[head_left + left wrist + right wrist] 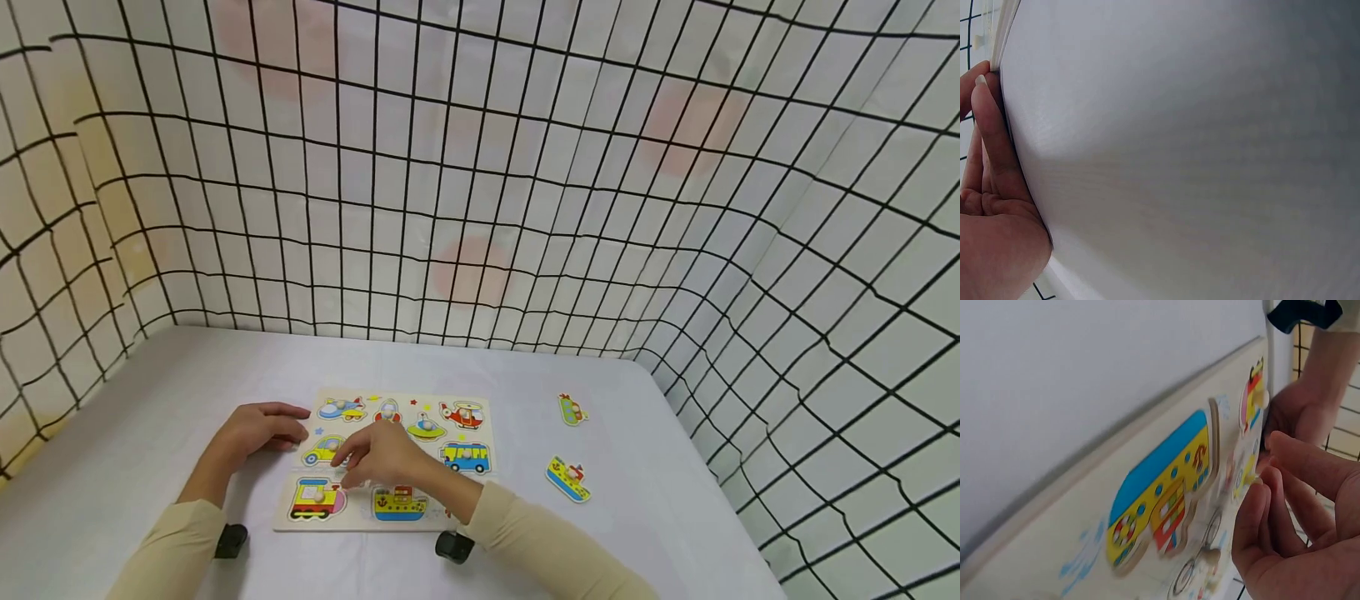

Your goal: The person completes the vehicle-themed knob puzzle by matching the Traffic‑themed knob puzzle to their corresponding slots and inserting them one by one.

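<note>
A wooden knob puzzle board [360,525] lies on the table, with vehicle pieces in its recesses. My right hand [386,454] hovers over its middle, thumb and fingers apart, close to the yellow car [324,451]. In the right wrist view, the fingertips [1252,499] are near the car's knob, with nothing visibly pinched. Against the board's left edge rests my left hand [258,432], fingers extended toward the board. Below the right hand is a ship-shaped recess [400,504] with a printed ship. A wheeled piece [1209,559] beside it is partly hidden in the head view.
Two loose pieces, a ship [567,480] and a submarine [572,410], lie right of the board. On the board sit a train [318,500], bus [465,457], helicopter [462,415] and several others. Black wire grid [420,208] encloses the table's back and sides.
</note>
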Tool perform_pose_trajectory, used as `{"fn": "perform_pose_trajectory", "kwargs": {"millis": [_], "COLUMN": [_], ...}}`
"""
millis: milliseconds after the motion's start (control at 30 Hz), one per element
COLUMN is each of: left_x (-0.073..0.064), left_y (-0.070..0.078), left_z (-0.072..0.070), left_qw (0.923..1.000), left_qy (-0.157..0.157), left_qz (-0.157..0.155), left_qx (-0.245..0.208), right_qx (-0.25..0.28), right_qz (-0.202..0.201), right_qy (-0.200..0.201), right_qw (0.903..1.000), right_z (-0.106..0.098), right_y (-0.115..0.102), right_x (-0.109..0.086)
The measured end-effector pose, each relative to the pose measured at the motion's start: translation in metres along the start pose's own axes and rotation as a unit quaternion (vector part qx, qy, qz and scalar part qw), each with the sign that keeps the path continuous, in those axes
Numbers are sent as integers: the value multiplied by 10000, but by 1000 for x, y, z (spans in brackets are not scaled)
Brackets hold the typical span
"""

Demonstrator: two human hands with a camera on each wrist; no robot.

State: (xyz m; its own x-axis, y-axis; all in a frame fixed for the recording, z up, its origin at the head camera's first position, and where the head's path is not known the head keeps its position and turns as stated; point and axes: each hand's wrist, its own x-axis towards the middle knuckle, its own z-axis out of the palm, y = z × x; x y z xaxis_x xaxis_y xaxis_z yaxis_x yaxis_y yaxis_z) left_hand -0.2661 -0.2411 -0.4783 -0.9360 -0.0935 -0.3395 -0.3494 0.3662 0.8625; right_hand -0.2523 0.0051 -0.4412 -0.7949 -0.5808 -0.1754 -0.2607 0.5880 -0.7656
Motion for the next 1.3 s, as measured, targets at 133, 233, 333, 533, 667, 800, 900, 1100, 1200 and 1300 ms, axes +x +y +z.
{"fn": "perform_pose_trajectory", "kwargs": {"millis": [133, 233, 333, 533, 667, 800, 900, 1100, 1200, 1300], "left_x": [-1, 0, 1, 1, 2, 1, 1, 2, 2, 3], "left_y": [1, 0, -1, -1, -1, 0, 0, -1, -1, -2], "left_z": [-1, 0, 0, 1, 0, 0, 0, 1, 1, 1], "left_qw": [10000, 10000, 10000, 10000, 10000, 10000, 9999, 9999, 9999, 9999], "left_qy": [9, 2, -14, -16, -27, -74, -74, -91, -74, -55], "left_qz": [2, 8, 20, 14, -39, -45, -47, -38, -60, -53], "left_qx": [-6, -28, -49, -46, -57, -48, -63, -103, -115, -120], "right_qx": [-44, -29, 73, -55, -157, -214, -141, 78, 102, 103], "right_qz": [83, 34, 50, 205, 416, 554, 644, 939, 1068, 1134], "right_qy": [210, 353, 520, 946, 1128, 1270, 1388, 1660, 1791, 1897], "right_qw": [9997, 9994, 9986, 9953, 9926, 9901, 9881, 9816, 9780, 9752], "right_z": [-14, -27, -40, -64, -77, -92, -103, -126, -137, -147], "right_y": [9, 18, 28, 47, 58, 71, 80, 101, 110, 119], "right_x": [-5, -9, -14, -21, -27, -35, -42, -60, -69, -77]}}
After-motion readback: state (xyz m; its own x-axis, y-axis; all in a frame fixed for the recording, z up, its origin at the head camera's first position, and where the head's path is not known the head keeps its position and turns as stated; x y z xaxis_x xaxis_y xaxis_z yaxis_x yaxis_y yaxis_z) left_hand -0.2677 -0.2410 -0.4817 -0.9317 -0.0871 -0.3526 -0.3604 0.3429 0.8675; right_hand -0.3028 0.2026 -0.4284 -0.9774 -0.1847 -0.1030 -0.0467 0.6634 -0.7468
